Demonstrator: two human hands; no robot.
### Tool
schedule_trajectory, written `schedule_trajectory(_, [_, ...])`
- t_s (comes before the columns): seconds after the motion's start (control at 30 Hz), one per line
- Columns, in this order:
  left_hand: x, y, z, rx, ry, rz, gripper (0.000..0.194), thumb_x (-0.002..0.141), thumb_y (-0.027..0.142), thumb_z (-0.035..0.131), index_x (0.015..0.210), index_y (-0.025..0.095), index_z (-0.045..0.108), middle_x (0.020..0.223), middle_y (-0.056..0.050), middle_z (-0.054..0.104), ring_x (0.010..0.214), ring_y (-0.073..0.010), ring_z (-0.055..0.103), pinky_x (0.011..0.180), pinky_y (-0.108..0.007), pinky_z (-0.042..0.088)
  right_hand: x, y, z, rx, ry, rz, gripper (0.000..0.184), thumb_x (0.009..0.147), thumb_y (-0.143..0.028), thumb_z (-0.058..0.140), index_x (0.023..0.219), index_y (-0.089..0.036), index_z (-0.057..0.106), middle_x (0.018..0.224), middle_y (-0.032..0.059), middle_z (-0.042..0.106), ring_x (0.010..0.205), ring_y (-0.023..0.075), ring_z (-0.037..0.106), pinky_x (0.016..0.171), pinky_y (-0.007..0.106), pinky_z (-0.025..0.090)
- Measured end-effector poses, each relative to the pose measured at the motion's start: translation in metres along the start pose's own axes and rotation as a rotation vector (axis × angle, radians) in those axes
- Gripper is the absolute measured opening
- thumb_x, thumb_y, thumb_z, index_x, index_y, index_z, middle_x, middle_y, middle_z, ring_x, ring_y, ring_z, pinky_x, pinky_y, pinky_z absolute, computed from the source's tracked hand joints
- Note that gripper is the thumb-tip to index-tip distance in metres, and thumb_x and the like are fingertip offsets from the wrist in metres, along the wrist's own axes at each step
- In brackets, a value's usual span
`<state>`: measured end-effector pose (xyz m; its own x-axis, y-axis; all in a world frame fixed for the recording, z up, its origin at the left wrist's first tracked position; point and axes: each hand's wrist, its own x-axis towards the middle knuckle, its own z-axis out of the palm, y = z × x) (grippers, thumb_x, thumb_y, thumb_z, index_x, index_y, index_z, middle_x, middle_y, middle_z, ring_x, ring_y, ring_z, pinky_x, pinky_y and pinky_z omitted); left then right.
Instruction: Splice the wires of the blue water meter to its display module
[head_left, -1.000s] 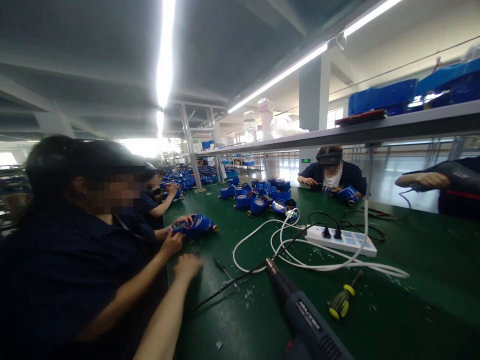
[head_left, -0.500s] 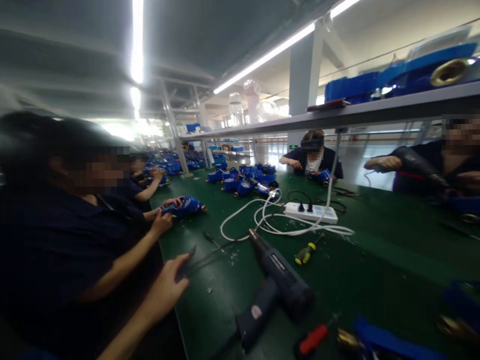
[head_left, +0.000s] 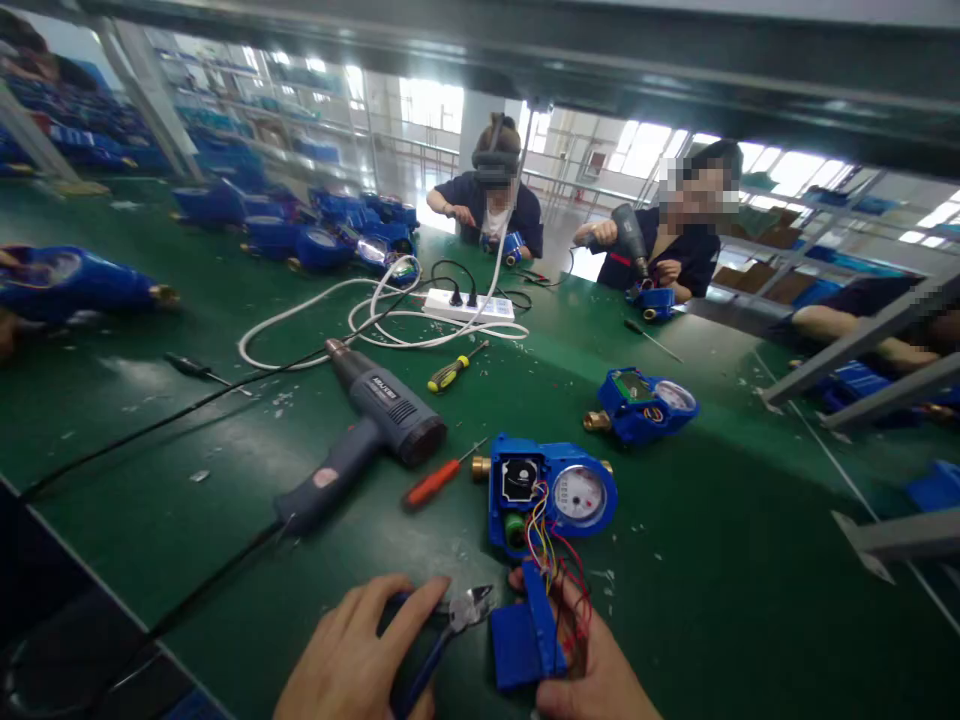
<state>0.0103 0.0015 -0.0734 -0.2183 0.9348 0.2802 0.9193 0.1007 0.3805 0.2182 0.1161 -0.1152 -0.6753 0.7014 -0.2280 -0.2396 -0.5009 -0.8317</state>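
Observation:
My left hand (head_left: pixel 358 645) is closed round the dark blue handles of a pair of diagonal cutters (head_left: pixel 466 608), whose jaws point right. In my right hand (head_left: pixel 600 655) is a blue plastic cover (head_left: pixel 517 640), held at the front edge of the table. Red, yellow, white and black wires (head_left: pixel 546 530) run from the cover up to an opened blue water meter (head_left: pixel 551 495). The meter lies just beyond my hands, its round dial facing up and a black square module beside it. The cutter jaws are close to the cover's left side.
A heat gun (head_left: pixel 382 405) and a red screwdriver (head_left: pixel 433 484) lie left of the meter. Beyond are a yellow-green screwdriver (head_left: pixel 451 374), a white power strip (head_left: pixel 465 307) and another opened meter (head_left: pixel 637 405). Several co-workers sit around the green table (head_left: pixel 720 540).
My view has turned right and down to the nearby meter. My left hand, earlier stretched out at the left, is now by the meter with the cutters. My right hand has come into view.

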Motion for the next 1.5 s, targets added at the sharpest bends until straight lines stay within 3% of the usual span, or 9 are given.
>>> schedule_trajectory(0.13, [0.024, 0.023, -0.010, 0.034, -0.246, -0.124, 0.053, 0.068, 0.016, 0.051, 0.119, 0.034, 0.051, 0.106, -0.005, 0.054, 0.093, -0.0224, 0.053, 0.082, -0.038, 0.045, 0.001, 0.003, 0.002, 0.090, -0.095, -0.026, 0.094, 0.040, -0.026, 0.091, 0.122, -0.022, 0.046, 0.133, 0.0127, 0.045, 0.125, 0.0322, 0.036, 0.099, 0.042, 0.035])
schedule_trajectory(0.27, [0.049, 0.036, -0.020, 0.089, -0.415, -0.101, 0.056, 0.067, 0.015, 0.051, 0.121, 0.032, 0.050, 0.107, -0.007, 0.053, 0.094, -0.0234, 0.051, 0.083, -0.040, 0.043, 0.001, -0.013, 0.012, 0.125, -0.174, -0.017, 0.088, 0.045, -0.022, 0.090, 0.122, -0.024, 0.047, 0.130, 0.0101, 0.048, 0.125, 0.0308, 0.037, 0.102, 0.043, 0.032])
schedule_trajectory(0.47, [0.075, 0.037, -0.034, 0.057, -0.592, -0.001, 0.052, 0.071, 0.019, 0.049, 0.121, 0.031, 0.049, 0.100, -0.008, 0.053, 0.092, -0.0249, 0.050, 0.082, -0.044, 0.041, 0.001, -0.030, 0.018, 0.087, -0.216, 0.057, 0.089, 0.049, -0.022, 0.089, 0.125, -0.023, 0.044, 0.125, 0.0102, 0.052, 0.119, 0.0300, 0.045, 0.101, 0.043, 0.033])
schedule_trajectory(0.83, [0.100, 0.038, -0.043, 0.107, -0.656, 0.152, 0.038, 0.070, 0.022, 0.048, 0.107, 0.029, 0.056, 0.094, -0.010, 0.054, 0.088, -0.0279, 0.051, 0.080, -0.048, 0.041, 0.001, -0.040, 0.022, 0.009, -0.197, 0.072, 0.086, 0.054, -0.022, 0.087, 0.128, -0.021, 0.042, 0.126, 0.0103, 0.050, 0.123, 0.0302, 0.039, 0.101, 0.042, 0.034])
schedule_trajectory(1.17, [0.100, 0.035, -0.034, 0.179, -0.629, 0.269, 0.035, 0.068, 0.017, 0.044, 0.099, 0.026, 0.056, 0.086, -0.010, 0.056, 0.079, -0.0283, 0.055, 0.069, -0.048, 0.046, 0.001, -0.046, 0.024, -0.121, -0.185, 0.045, 0.083, 0.057, -0.023, 0.085, 0.128, -0.020, 0.043, 0.124, 0.0110, 0.051, 0.122, 0.0311, 0.040, 0.101, 0.045, 0.034])
schedule_trajectory(1.3, [0.102, 0.034, -0.034, 0.189, -0.659, 0.294, 0.033, 0.067, 0.015, 0.045, 0.096, 0.025, 0.056, 0.084, -0.010, 0.057, 0.076, -0.0272, 0.056, 0.067, -0.046, 0.047, 0.003, -0.051, 0.027, -0.148, -0.183, 0.013, 0.077, 0.055, -0.025, 0.086, 0.123, -0.018, 0.050, 0.125, 0.0118, 0.050, 0.123, 0.0320, 0.039, 0.101, 0.044, 0.035])
schedule_trajectory(1.5, [0.105, 0.033, -0.031, 0.226, -0.699, 0.317, 0.033, 0.067, 0.011, 0.046, 0.097, 0.022, 0.056, 0.082, -0.009, 0.057, 0.072, -0.0252, 0.058, 0.064, -0.043, 0.050, 0.006, -0.052, 0.026, -0.161, -0.215, 0.008, 0.079, 0.057, -0.026, 0.084, 0.127, -0.018, 0.046, 0.128, 0.0115, 0.047, 0.120, 0.0310, 0.042, 0.099, 0.043, 0.037])
